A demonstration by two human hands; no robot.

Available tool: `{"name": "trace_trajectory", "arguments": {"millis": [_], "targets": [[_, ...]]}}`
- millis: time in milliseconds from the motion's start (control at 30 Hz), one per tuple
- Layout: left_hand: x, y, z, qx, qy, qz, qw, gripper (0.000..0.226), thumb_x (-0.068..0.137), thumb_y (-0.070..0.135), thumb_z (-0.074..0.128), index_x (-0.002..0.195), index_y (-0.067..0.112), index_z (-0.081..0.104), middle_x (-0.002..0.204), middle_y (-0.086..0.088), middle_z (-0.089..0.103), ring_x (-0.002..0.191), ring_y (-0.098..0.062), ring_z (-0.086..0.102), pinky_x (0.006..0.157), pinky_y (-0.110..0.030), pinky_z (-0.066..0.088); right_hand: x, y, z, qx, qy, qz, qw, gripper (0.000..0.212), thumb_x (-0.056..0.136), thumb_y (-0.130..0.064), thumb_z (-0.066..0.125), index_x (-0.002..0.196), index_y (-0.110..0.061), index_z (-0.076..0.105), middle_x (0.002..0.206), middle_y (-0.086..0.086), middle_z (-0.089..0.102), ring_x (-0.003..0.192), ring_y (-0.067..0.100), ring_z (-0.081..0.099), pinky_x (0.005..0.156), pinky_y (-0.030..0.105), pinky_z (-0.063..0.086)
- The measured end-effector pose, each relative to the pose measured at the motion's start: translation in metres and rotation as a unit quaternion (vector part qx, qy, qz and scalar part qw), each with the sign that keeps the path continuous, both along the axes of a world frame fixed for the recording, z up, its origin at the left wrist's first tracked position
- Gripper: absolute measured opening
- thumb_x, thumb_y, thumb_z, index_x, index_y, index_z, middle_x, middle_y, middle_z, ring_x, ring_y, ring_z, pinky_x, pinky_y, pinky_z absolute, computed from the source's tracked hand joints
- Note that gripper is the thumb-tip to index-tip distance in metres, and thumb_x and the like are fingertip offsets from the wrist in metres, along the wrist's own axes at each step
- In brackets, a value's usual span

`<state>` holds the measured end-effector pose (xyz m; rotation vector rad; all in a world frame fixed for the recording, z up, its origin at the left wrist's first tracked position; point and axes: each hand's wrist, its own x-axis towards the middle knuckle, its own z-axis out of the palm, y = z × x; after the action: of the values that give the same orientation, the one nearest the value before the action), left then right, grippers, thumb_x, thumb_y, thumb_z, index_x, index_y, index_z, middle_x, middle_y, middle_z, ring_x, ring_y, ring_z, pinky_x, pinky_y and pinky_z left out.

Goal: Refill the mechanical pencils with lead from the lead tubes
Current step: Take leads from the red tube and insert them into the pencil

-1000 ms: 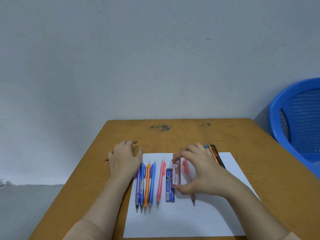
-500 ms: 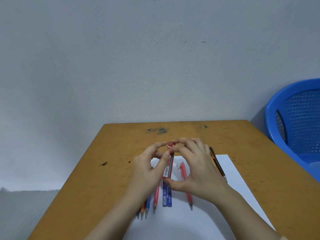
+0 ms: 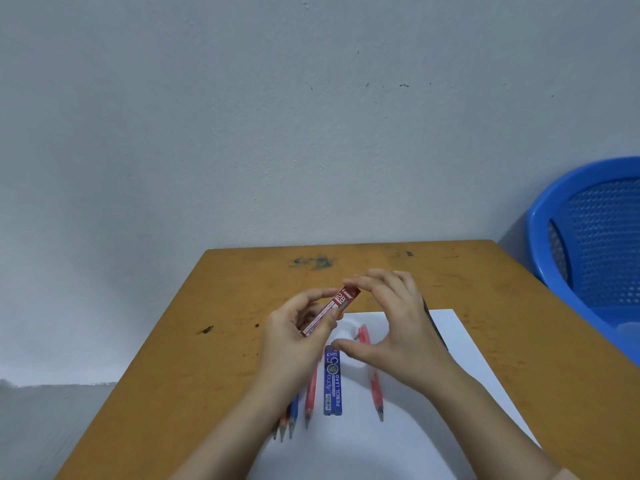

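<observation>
Two lead tubes in view. Red lead tube (image 3: 332,310) is off the table (image 3: 207,358), tilted, gripped by left hand (image 3: 294,341) between thumb and curled fingers. Right hand (image 3: 398,334): bent fingertips touch the tube's upper end, thumb spread apart below, nothing clasped. Blue lead tube (image 3: 332,382) lies flat on white paper (image 3: 450,341), between near red pencil (image 3: 310,393) and far red pencil (image 3: 375,393). More pencil tips (image 3: 287,422) show beside the left forearm
</observation>
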<state>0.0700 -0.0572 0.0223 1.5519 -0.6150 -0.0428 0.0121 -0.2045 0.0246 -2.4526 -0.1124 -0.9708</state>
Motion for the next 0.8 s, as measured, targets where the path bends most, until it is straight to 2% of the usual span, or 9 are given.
{"name": "trace_trajectory", "arguments": {"millis": [100, 233, 300, 433, 633, 800], "targets": [[0.003, 0.001, 0.002, 0.000, 0.007, 0.008, 1.000, 0.018, 0.087, 0.006, 0.064, 0.099, 0.019, 0.070, 0.082, 0.006, 0.074, 0.077, -0.010, 0.070, 0.071, -0.021, 0.054, 0.002, -0.008, -0.001, 0.023, -0.012, -0.007, 1.000, 0.056, 0.067, -0.050, 0.066, 0.119, -0.033, 0.057, 0.113, -0.018, 0.048, 0.111, 0.003, 0.035, 0.094, 0.027, 0.034], [0.007, 0.004, 0.004, 0.010, 0.017, 0.005, 1.000, 0.013, 0.087, 0.008, 0.065, 0.092, 0.017, 0.073, 0.081, 0.004, 0.073, 0.074, -0.009, 0.068, 0.065, -0.015, 0.050, 0.006, -0.016, -0.002, 0.012, -0.035, -0.033, 0.999, 0.037, 0.073, -0.034, 0.068, 0.109, -0.024, 0.068, 0.105, -0.016, 0.052, 0.104, 0.004, 0.036, 0.088, 0.018, 0.031], [0.008, 0.005, 0.005, 0.019, 0.019, 0.002, 1.000, 0.011, 0.086, 0.011, 0.065, 0.091, 0.016, 0.073, 0.081, 0.003, 0.073, 0.074, -0.008, 0.067, 0.064, -0.016, 0.050, 0.007, -0.018, -0.002, 0.012, -0.036, -0.032, 0.999, 0.030, 0.076, -0.039, 0.065, 0.102, -0.025, 0.070, 0.101, -0.017, 0.053, 0.102, 0.005, 0.037, 0.085, 0.016, 0.032], [0.009, 0.007, 0.007, 0.022, 0.017, 0.000, 1.000, 0.010, 0.086, 0.012, 0.066, 0.091, 0.016, 0.073, 0.081, 0.005, 0.073, 0.073, -0.006, 0.068, 0.063, -0.016, 0.051, 0.005, -0.018, 0.000, 0.020, -0.030, -0.006, 0.999, 0.031, 0.077, -0.049, 0.059, 0.099, -0.030, 0.071, 0.098, -0.022, 0.054, 0.103, -0.001, 0.037, 0.088, 0.005, 0.028], [0.008, 0.009, 0.009, 0.047, 0.018, -0.013, 0.999, 0.012, 0.085, 0.015, 0.066, 0.088, 0.025, 0.072, 0.083, 0.009, 0.073, 0.076, -0.008, 0.069, 0.061, -0.021, 0.055, 0.005, -0.017, 0.001, 0.018, -0.014, -0.001, 1.000, 0.025, 0.077, -0.039, 0.065, 0.098, -0.027, 0.071, 0.098, -0.021, 0.055, 0.104, 0.003, 0.038, 0.084, 0.013, 0.032], [0.006, 0.011, 0.011, 0.057, 0.041, -0.029, 0.997, 0.011, 0.085, 0.015, 0.066, 0.092, 0.022, 0.071, 0.085, 0.002, 0.073, 0.075, -0.017, 0.071, 0.060, -0.031, 0.059, 0.005, -0.017, 0.001, 0.026, -0.016, 0.012, 0.999, 0.015, 0.077, -0.022, 0.066, 0.091, -0.022, 0.071, 0.092, -0.018, 0.060, 0.100, 0.004, 0.039, 0.084, 0.018, 0.034]]}}
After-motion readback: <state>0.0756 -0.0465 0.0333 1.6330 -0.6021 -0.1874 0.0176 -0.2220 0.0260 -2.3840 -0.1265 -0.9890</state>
